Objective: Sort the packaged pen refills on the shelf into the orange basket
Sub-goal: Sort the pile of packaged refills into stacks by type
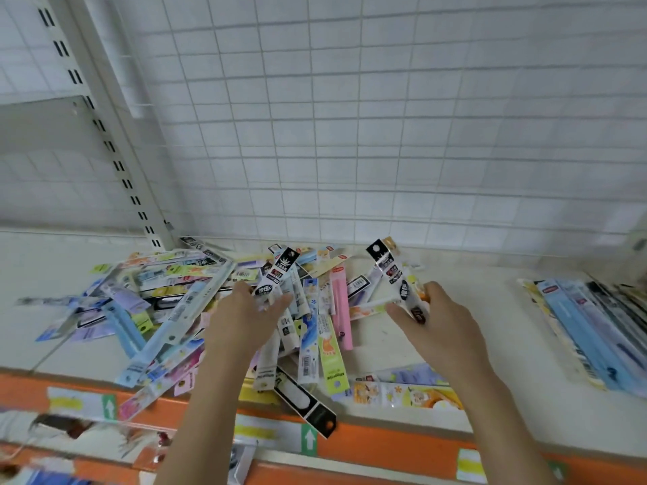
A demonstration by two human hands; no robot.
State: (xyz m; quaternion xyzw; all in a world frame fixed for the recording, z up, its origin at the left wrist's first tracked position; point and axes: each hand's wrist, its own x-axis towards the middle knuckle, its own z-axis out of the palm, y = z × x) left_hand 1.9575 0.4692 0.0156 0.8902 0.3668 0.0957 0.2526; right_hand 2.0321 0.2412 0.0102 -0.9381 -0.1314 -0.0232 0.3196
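Observation:
A loose heap of packaged pen refills (168, 302) in many colours covers the white shelf (490, 344). My left hand (241, 320) is over the middle of the heap and holds a black-and-silver refill pack (276, 271) that stands tilted up. My right hand (441, 327) is to the right of the heap and pinches another black-and-silver refill pack (395, 274), lifted off the shelf. No orange basket is in view.
A neat stack of blue and dark refill packs (588, 330) lies at the right end of the shelf. The shelf has an orange front edge (385, 446) with label strips. A white wire grid (350, 134) forms the back, with a slotted upright (105, 141) at left.

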